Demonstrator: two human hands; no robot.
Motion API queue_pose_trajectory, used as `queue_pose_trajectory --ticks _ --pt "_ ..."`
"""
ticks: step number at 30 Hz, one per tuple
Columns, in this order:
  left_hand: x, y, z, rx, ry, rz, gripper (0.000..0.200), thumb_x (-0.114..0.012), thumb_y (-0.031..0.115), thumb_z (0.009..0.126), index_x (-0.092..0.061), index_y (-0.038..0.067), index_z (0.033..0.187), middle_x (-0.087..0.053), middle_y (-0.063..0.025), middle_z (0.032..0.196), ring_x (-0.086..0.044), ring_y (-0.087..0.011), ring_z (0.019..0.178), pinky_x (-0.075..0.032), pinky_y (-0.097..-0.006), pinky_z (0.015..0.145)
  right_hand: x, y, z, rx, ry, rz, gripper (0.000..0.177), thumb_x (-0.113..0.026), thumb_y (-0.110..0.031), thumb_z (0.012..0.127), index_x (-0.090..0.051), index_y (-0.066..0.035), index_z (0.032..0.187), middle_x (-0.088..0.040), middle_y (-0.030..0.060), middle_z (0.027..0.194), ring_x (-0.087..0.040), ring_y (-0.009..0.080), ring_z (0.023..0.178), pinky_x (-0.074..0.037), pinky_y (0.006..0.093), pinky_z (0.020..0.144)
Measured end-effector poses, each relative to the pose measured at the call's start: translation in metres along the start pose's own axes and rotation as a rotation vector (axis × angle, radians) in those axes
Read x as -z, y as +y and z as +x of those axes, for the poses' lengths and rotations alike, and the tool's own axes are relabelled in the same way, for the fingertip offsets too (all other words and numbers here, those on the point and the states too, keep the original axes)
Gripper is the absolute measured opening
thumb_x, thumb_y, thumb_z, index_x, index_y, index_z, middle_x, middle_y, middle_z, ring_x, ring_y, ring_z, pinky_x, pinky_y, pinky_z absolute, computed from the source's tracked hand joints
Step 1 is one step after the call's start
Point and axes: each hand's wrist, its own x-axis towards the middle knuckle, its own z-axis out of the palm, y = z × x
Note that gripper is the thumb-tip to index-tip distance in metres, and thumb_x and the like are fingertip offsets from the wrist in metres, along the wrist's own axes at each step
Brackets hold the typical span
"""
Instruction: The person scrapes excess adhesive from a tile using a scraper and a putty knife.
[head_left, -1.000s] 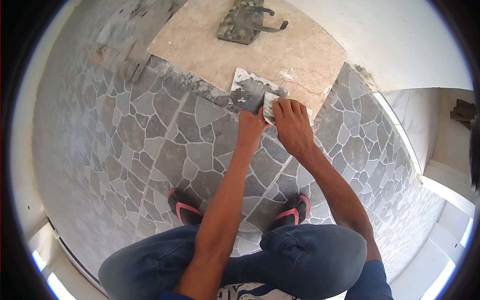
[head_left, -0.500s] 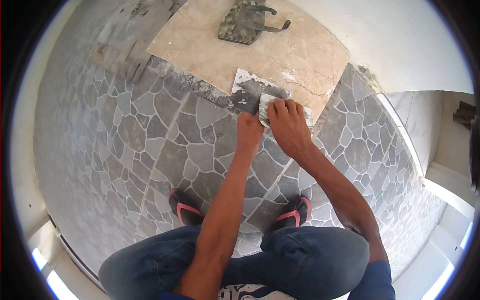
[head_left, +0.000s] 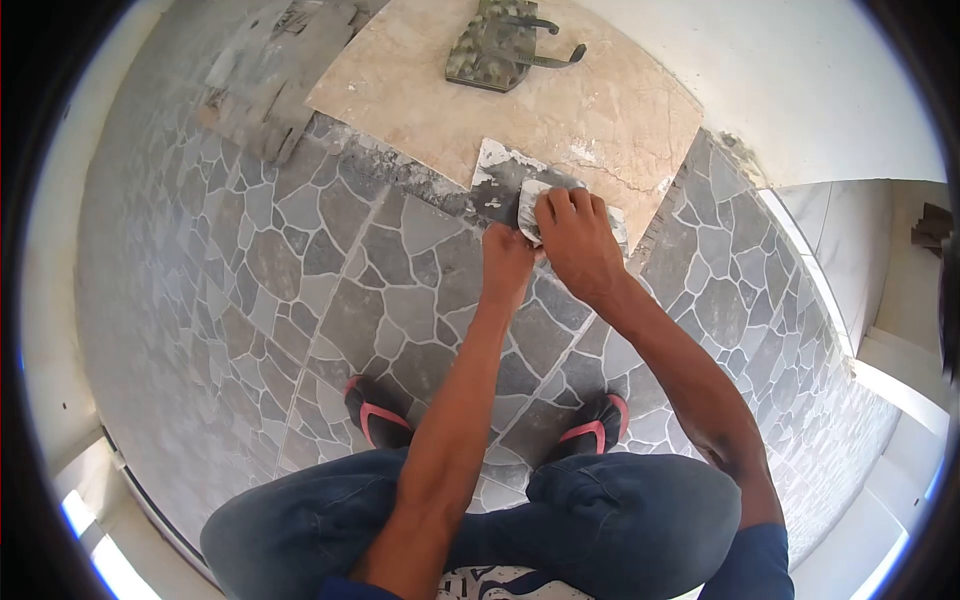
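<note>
My right hand point(head_left: 580, 240) is closed over a whitish flat piece point(head_left: 530, 208) with a rounded corner and grey smears; its exact kind does not show. Fingers curl over its top face. Close on its left, my left hand point(head_left: 507, 265) makes a fist at the lower edge of a dark grey, white-blotched flat patch point(head_left: 495, 183). Whatever the left fingers grip is hidden, and whether the patch is a loose plate cannot be told. Beneath and beyond lies a large beige marbled slab point(head_left: 420, 110), with a crack and white marks near its right corner.
A camouflage-patterned object with two dark hooked arms point(head_left: 492, 50) rests on the slab. Grey stone-patterned flooring point(head_left: 400, 270) surrounds it, with worn grey boards point(head_left: 265, 95) at upper left. A white wall point(head_left: 820, 90) rises at right. My sandalled feet point(head_left: 590, 428) are below my hands.
The view has shifted slightly, so the slab and floor sit a little further right. Both hands keep nearly the same place and hold, with the right fingers slightly lower on the whitish piece.
</note>
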Motion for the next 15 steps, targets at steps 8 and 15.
queue_pose_trajectory --ticks 8,15 --pt "-0.002 -0.002 -0.003 0.060 0.015 -0.174 0.013 -0.060 0.006 0.093 -0.064 -0.006 0.093 -0.065 -0.0056 0.086 -0.058 -0.0109 0.071 -0.047 -0.0291 0.060 0.003 0.006 0.022 -0.022 -0.066 0.050 0.041 -0.074 -0.015 0.070 -0.062 0.001 0.107 -0.058 0.0137 0.103 -0.057 0.0294 0.098 -0.048 0.0405 0.083" --pt "0.002 -0.005 -0.005 -0.031 -0.005 -0.062 0.015 -0.056 0.003 0.095 -0.058 -0.002 0.082 -0.061 -0.0057 0.078 -0.065 -0.0138 0.080 -0.057 -0.0336 0.071 0.000 -0.001 0.023 0.020 -0.002 0.018 0.034 -0.073 -0.016 0.067 -0.063 -0.002 0.097 -0.057 0.0099 0.096 -0.057 0.0249 0.092 -0.048 0.0367 0.078"
